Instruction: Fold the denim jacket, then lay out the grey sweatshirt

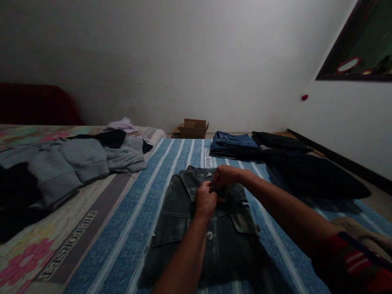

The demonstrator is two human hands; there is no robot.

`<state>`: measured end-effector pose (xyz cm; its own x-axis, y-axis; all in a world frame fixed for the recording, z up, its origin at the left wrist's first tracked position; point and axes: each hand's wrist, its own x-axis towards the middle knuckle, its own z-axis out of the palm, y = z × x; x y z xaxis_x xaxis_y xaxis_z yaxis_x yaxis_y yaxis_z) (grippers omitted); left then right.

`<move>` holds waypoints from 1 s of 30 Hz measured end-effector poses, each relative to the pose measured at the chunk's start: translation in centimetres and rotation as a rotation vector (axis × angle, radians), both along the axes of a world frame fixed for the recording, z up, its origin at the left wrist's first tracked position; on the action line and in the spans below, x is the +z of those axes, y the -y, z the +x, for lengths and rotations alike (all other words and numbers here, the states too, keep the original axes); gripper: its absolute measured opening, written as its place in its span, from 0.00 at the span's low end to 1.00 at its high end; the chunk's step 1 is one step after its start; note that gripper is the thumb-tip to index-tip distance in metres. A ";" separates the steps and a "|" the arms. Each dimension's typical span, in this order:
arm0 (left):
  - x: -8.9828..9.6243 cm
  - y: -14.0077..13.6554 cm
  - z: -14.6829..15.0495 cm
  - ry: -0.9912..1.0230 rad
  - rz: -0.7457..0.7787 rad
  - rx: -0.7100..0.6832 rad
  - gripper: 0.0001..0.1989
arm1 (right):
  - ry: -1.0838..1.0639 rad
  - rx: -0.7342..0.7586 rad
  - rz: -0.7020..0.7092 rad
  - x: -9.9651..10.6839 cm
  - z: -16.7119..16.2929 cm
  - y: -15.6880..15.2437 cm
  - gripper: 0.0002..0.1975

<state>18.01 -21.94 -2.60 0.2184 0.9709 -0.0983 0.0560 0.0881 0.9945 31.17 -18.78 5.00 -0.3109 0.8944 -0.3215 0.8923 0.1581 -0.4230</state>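
Note:
A dark grey-green denim jacket (176,218) lies folded, front up, on the blue striped bedding. Metal buttons, chest pocket flaps and a small dark label show on its front. My left hand (206,199) is closed on the jacket's front edge just below the collar, fingers bent in. Right beside it, my right hand (226,175) is curled over the right side of the collar, gripping its cloth. The fingertips of both hands nearly meet, and the cloth between them is partly hidden.
Grey and black clothes (82,159) lie loosely on the flowered bedding at left. Folded jeans (234,145) and dark garments (315,173) are stacked at right. A cardboard box (193,129) stands by the back wall. A brownish cloth (361,232) lies near my right arm.

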 end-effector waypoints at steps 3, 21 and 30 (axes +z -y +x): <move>-0.1 -0.2 0.1 -0.076 0.039 0.034 0.22 | 0.019 0.009 0.096 -0.2 0.3 0.3 0.11; 2.7 -1.1 -5.0 -0.266 0.161 0.152 0.14 | 0.237 -0.130 0.526 -5.2 -1.8 9.9 0.11; 3.1 -2.0 -6.8 -0.381 0.329 0.045 0.12 | 0.278 -0.104 0.540 -4.7 -3.1 11.5 0.10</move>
